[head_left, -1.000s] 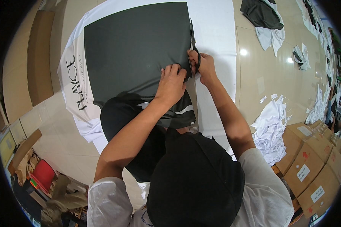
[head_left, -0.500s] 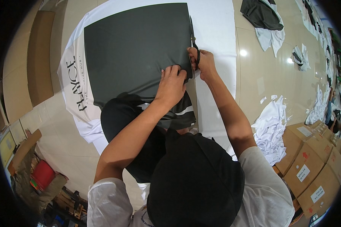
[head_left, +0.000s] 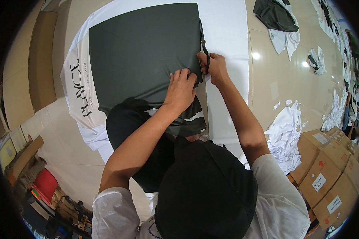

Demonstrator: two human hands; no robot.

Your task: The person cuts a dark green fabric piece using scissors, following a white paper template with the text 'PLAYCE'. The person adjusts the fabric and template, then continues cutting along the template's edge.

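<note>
A large piece of dark grey fabric (head_left: 143,51) lies flat over white cloth (head_left: 227,36). My left hand (head_left: 180,89) rests near its lower right edge, fingers curled and gripping the fabric, which creases around them. Black scissors (head_left: 204,42) are in my right hand (head_left: 214,67), their blades pointing away from me along the fabric's right edge. My right fingers are wrapped round the handles. Below my left hand, a bunched dark piece with a white stripe (head_left: 193,116) is partly hidden by my forearm and a black cap.
Cardboard boxes (head_left: 321,181) are stacked at the lower right, beside a crumpled white cloth pile (head_left: 287,131). Dark and white garments (head_left: 277,18) lie on the tiled floor at upper right. Cardboard sheets (head_left: 44,59) stand at left; a red object (head_left: 44,186) is at lower left.
My right fingers have shifted slightly on the scissor handles; my left hand has stayed in place. At the lower left, brownish material has moved and more of the red object shows.
</note>
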